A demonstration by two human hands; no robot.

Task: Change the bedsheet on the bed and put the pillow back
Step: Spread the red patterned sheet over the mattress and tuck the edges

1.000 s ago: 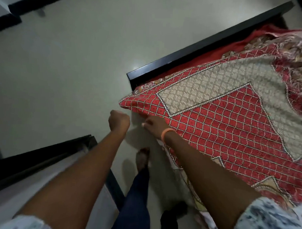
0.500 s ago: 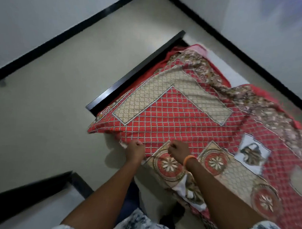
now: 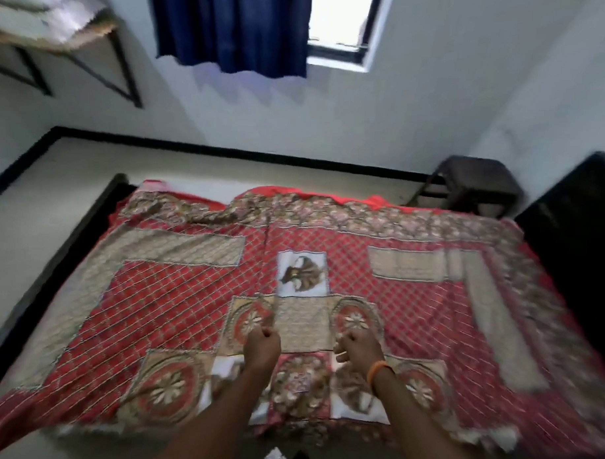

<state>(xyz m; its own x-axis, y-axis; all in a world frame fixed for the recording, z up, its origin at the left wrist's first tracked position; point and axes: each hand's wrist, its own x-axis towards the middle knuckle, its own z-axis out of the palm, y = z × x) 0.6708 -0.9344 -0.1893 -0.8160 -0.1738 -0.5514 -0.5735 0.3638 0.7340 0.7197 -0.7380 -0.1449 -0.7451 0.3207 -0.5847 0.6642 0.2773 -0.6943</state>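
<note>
At 10 o'clock a wall shelf (image 3: 54, 31) is carrying a pale bundle, too blurred to identify. Below it, the dark bed frame (image 3: 71, 235) is showing along the left edge, from 9 to 8 o'clock.

The bedsheet (image 3: 188, 311), red with beige panels and flower medallions, is lying spread over the bed and filling the centre. Its far edge, toward 12 o'clock, is sitting wrinkled, with plain red fabric (image 3: 377, 200) showing beyond it; the near edge is hanging toward us.

We are holding both fists low over the sheet near 6 o'clock. The left hand (image 3: 262, 343) has its fingers curled tight, apparently pinching a fold; blur is keeping us from confirming. The right hand (image 3: 358, 346), with an orange band (image 3: 375, 372) on the wrist, is likewise curled, grip uncertain.

Judgement: we are drawing the sheet flat. Doing it well means pulling evenly with both hands toward us, then smoothing outward so the far wrinkles are released and the overhang is matching on each side.

Count: one bedsheet, two hands, one curtain (image 3: 232, 27), one window (image 3: 341, 21), one stool (image 3: 474, 183) at 2 o'clock. No pillow is showing.
</note>
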